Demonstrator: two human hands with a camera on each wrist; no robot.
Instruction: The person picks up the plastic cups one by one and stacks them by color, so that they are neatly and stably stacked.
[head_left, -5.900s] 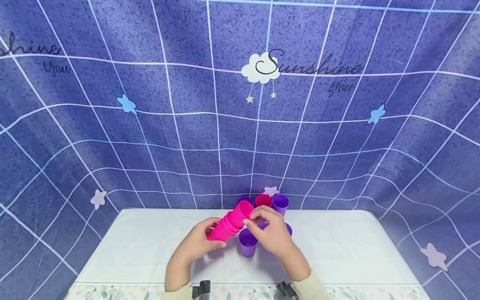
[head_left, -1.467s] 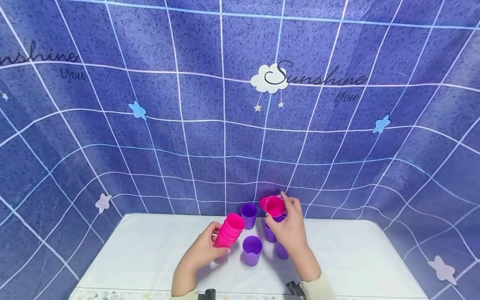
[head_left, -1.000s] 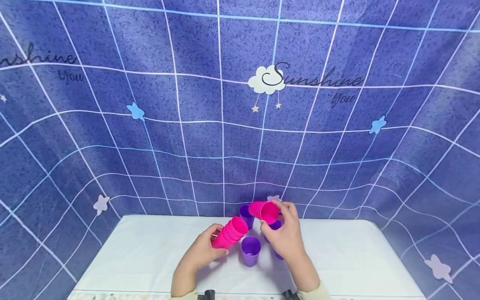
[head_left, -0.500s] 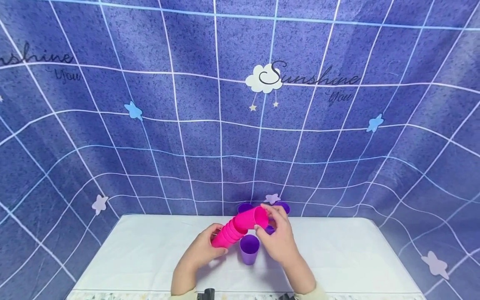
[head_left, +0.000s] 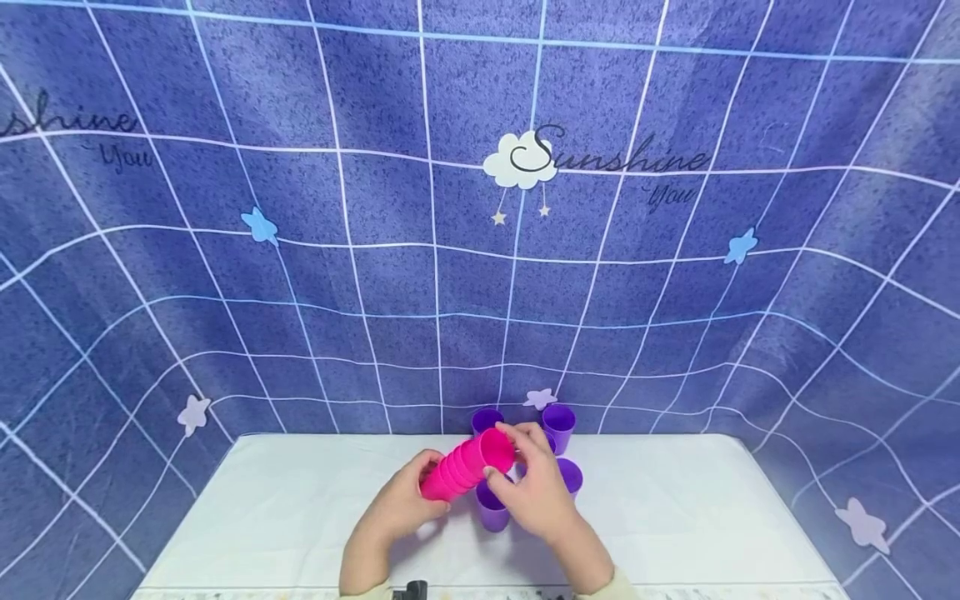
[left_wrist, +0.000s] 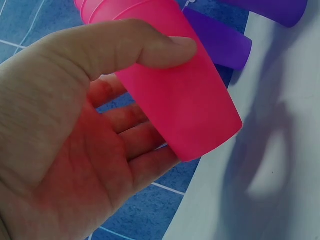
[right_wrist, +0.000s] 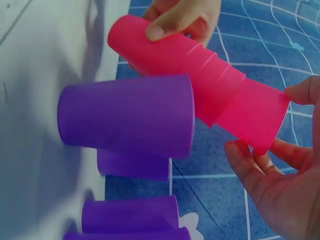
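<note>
My left hand [head_left: 397, 500] grips a tilted stack of nested pink cups [right_wrist: 175, 55] above the table, its thumb lying across the lowest cup [left_wrist: 185, 100]. My right hand [head_left: 538, 492] pinches the rim of the uppermost pink cup [right_wrist: 255, 115], whose base sits inside the stack's mouth. Just below and behind the hands, a purple cup [head_left: 493, 515] stands upright, its rim partly covered by the pink stack. More purple cups stand beyond: one at back left [head_left: 487, 418], one at back right [head_left: 559, 429] and one on the right [head_left: 571, 477]. Another is mostly hidden behind my right hand.
The cups stand on a white-covered table [head_left: 262, 517] close to its back edge. Behind it hangs a blue gridded cloth [head_left: 390, 275] with stars and a cloud, which also folds round both sides.
My right hand has lifted the pink cup from among the back purple cups, carried it left and slid it into the stack. My left hand keeps holding the stack nearly in place.
</note>
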